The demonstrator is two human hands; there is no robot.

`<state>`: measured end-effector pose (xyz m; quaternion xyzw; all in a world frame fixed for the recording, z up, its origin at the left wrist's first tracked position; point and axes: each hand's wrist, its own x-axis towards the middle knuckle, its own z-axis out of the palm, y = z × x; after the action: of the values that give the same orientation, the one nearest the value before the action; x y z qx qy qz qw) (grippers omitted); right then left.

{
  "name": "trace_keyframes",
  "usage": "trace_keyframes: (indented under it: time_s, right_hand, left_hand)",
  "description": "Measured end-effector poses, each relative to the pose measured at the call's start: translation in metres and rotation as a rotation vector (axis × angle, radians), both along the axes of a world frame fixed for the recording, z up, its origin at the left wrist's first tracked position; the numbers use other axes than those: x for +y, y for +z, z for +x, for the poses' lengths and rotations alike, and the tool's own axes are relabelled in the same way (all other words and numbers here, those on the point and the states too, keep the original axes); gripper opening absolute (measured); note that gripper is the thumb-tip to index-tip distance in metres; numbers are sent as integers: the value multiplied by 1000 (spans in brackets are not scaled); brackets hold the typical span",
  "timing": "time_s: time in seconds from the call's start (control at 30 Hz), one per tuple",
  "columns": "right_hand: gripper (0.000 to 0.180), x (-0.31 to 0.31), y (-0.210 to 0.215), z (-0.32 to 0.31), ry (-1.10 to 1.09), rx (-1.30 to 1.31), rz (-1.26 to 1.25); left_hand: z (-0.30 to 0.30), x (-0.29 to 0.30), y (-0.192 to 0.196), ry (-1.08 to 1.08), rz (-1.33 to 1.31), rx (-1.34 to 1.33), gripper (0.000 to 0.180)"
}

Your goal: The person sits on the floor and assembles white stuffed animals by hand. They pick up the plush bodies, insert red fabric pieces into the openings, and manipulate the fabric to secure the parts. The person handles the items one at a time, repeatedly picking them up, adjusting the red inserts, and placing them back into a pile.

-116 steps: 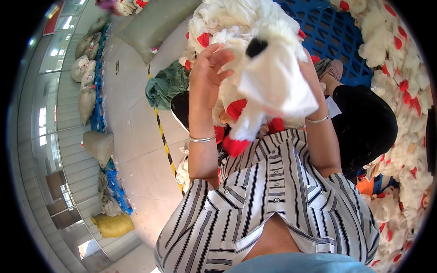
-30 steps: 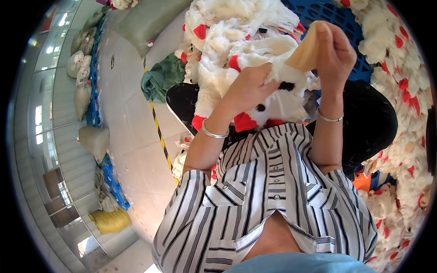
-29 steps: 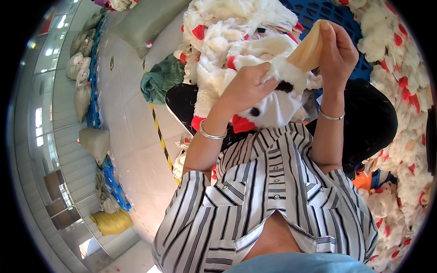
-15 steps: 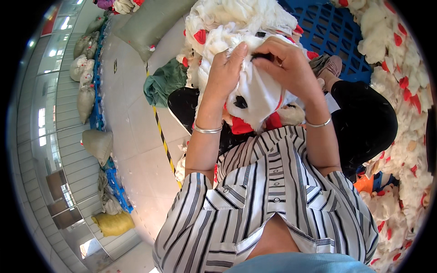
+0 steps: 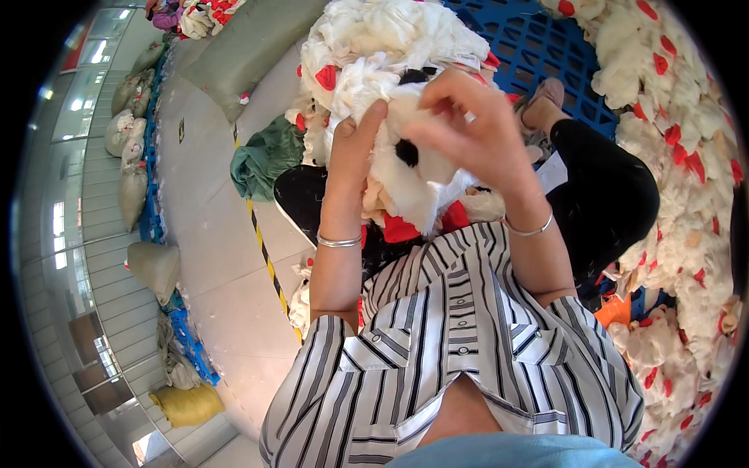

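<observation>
Half a second ago both hands pressed close on top of the white plush toy; now the left hand has slid to its left side, fingers curled around the fur. The right hand grips the toy's top, fingers bent and pinching. The toy sits held at chest height, before the plush heap on the blue pallet.

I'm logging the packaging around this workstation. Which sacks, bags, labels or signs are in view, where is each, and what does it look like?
Grey-beige stuffed sacks: a row along the floor's far left, rounded and bulging.
Lone grey sack: left of the striped floor line, lumpy.
Yellow sack: lower left, plump, lying on its side.
Long olive-grey sack: top, left of the plush pile, large.
White paper slip: on the black trouser leg; print too small to tell.
</observation>
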<state>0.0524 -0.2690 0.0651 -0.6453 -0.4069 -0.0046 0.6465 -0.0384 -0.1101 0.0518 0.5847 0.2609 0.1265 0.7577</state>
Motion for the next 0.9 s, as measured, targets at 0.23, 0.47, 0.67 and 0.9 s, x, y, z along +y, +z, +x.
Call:
trace_keyframes:
  time_s: [0.23,0.47,0.67,0.9]
  right_hand:
    - [36,20,-48,-26,89,57,-261]
    - [35,-13,-71,32,69,623,265]
    - [34,-30,-100,40,-13,642,-36]
    - [15,0,-79,-23,43,570,84]
  left_hand:
    - [3,-10,-15,45,84,-77,36]
    - [-16,30,-31,178,86,6,39]
    - [-21,27,-31,224,25,-177,40]
    - [-22,24,-34,201,0,-205,38]
